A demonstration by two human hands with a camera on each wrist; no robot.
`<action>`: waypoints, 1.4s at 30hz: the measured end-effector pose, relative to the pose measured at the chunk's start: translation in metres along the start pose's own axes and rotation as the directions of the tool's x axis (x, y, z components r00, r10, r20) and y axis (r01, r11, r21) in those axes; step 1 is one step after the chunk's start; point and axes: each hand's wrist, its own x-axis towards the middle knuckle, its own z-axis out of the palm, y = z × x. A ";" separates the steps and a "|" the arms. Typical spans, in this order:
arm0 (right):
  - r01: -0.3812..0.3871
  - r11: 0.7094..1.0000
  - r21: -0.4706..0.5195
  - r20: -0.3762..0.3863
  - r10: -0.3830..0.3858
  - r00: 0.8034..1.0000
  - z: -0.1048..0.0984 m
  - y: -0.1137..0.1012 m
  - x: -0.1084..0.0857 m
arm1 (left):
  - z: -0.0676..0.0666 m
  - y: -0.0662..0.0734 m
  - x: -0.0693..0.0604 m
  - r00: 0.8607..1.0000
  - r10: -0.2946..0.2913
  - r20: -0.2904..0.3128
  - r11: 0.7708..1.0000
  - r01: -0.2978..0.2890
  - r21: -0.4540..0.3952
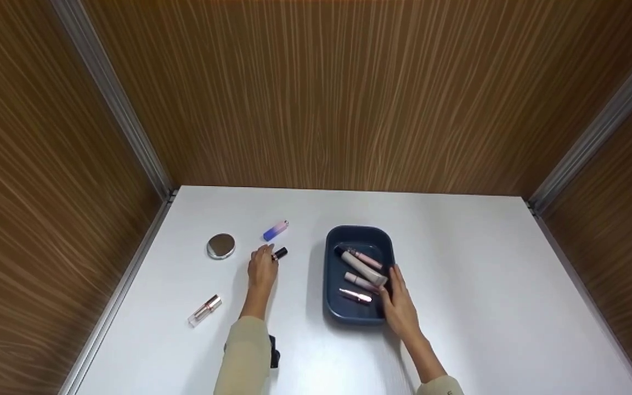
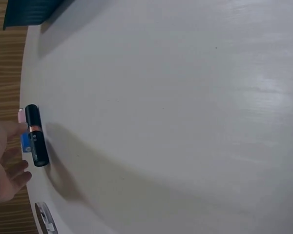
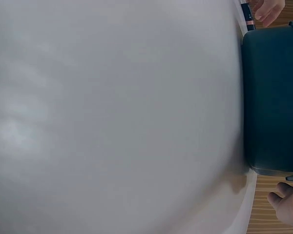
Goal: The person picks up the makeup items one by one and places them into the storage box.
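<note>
On the white table a black lipstick tube [image 1: 280,254] with a rose-gold band lies flat. My left hand [image 1: 263,269] reaches over it from the left. In the left wrist view, the thumb is at the band of the lipstick [image 2: 37,141], and the other fingers are loosely bent beside it, not wrapped round it. To the right stands a dark blue box [image 1: 331,312] with several cosmetic tubes inside, including a grey tube [image 1: 362,267]. My right hand [image 1: 402,312] rests at the box's right side, fingers extended along the outer wall and thumb over the rim.
Beyond the left hand lies a blue-pink tube [image 1: 276,231]. A round compact mirror [image 1: 221,246] lies farther left, and a clear lip gloss tube [image 1: 205,311] nearer the front. Wood-grain panels [image 1: 316,109] enclose the table at the back and sides.
</note>
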 end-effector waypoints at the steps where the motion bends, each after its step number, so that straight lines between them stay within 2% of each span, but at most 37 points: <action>1: 0.001 1.000 0.003 0.000 -0.001 1.000 0.000 0.000 0.000 | 0.001 -0.001 0.000 1.000 0.001 -0.001 1.000 -0.001 -0.007; 9: 0.014 1.000 0.015 0.004 -0.014 1.000 0.002 -0.003 0.000 | 0.006 -0.005 -0.006 0.999 -0.033 0.023 0.999 0.033 0.007; 15: 0.032 0.999 0.012 -0.005 -0.032 0.999 0.002 -0.001 -0.001 | 0.011 -0.009 -0.011 0.998 -0.004 -0.070 1.000 0.006 0.029; 20: 0.045 0.999 0.012 -0.015 -0.045 0.999 0.001 -0.001 0.001 | 0.011 -0.006 -0.015 0.994 -0.018 -0.112 1.000 0.019 0.010; 30: 0.054 0.998 0.009 -0.024 -0.054 0.998 0.001 0.000 0.001 | 0.011 -0.002 -0.019 0.992 -0.096 -0.085 0.995 0.097 0.002; 37: 0.010 1.000 -0.011 0.009 -0.010 1.000 0.000 -0.001 0.002 | 0.009 0.001 -0.021 0.991 -0.099 -0.086 0.995 0.098 -0.021; 42: 0.015 1.000 -0.010 0.007 -0.015 1.000 0.001 0.000 0.002 | 0.007 0.006 -0.024 0.990 -0.105 -0.092 0.994 0.102 -0.043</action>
